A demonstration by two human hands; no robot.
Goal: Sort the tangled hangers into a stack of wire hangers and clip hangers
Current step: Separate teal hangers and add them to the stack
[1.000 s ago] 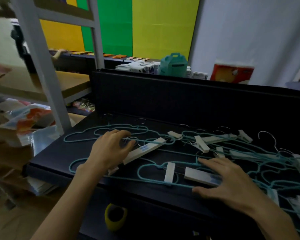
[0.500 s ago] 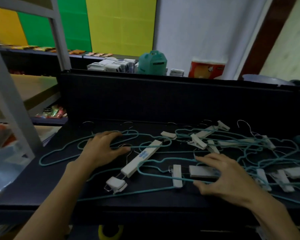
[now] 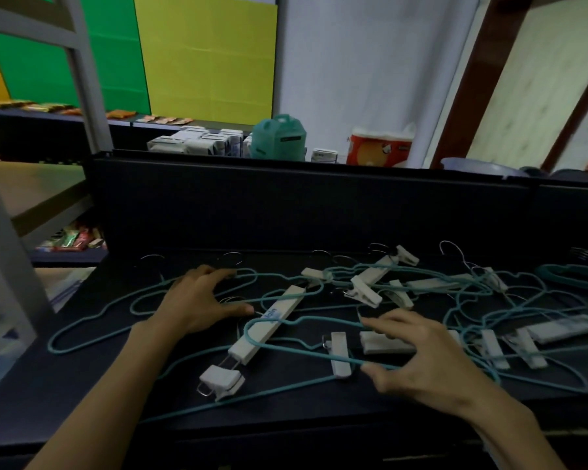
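Resting with fingers spread, left hand (image 3: 197, 301) and right hand (image 3: 418, 354) press tangled hangers (image 3: 381, 290) near the table edge (image 3: 286, 432).

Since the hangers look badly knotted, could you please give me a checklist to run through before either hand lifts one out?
1. Left hand placed on teal wire hangers: ok, fingers spread over the loops.
2. Right hand has a firm grip: cannot tell; fingers rest on a white clip bar.
3. Labelled clip hanger free to lift: not ok, a teal wire crosses over it.
4. Separate stacks begun: not ok, everything lies mixed on the dark table.
5. Hooks untangled at the back: cannot tell.
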